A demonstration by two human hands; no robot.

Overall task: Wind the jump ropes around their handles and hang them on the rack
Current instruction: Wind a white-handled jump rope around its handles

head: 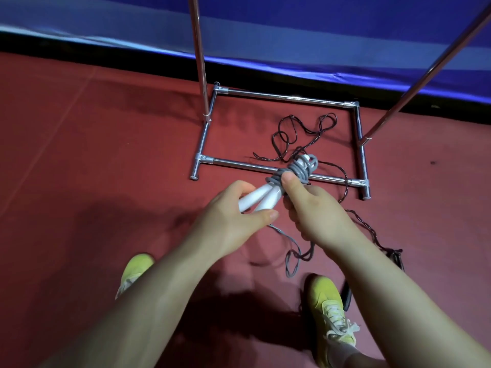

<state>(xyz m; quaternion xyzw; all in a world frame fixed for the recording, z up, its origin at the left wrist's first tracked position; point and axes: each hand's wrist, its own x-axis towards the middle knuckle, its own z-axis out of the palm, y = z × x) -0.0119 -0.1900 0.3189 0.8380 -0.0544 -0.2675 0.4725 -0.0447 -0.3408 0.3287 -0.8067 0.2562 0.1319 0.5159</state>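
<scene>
Two white handles (261, 197) of a grey jump rope lie side by side in my left hand (233, 211), which grips their lower ends. Grey rope (299, 168) is coiled in several turns around their upper part. My right hand (316, 208) pinches the coil with the thumb on top. A loose grey tail (291, 257) hangs down toward the floor. A second, dark jump rope (300, 134) lies tangled on the floor inside the rack's base, trailing to its black handles (396, 257) at the right.
The chrome rack's base frame (281, 98) stands on the red floor, with two uprights (200, 59) rising out of view. A blue padded barrier (265, 30) runs behind it. My feet in yellow-green shoes (326, 309) stand below my hands.
</scene>
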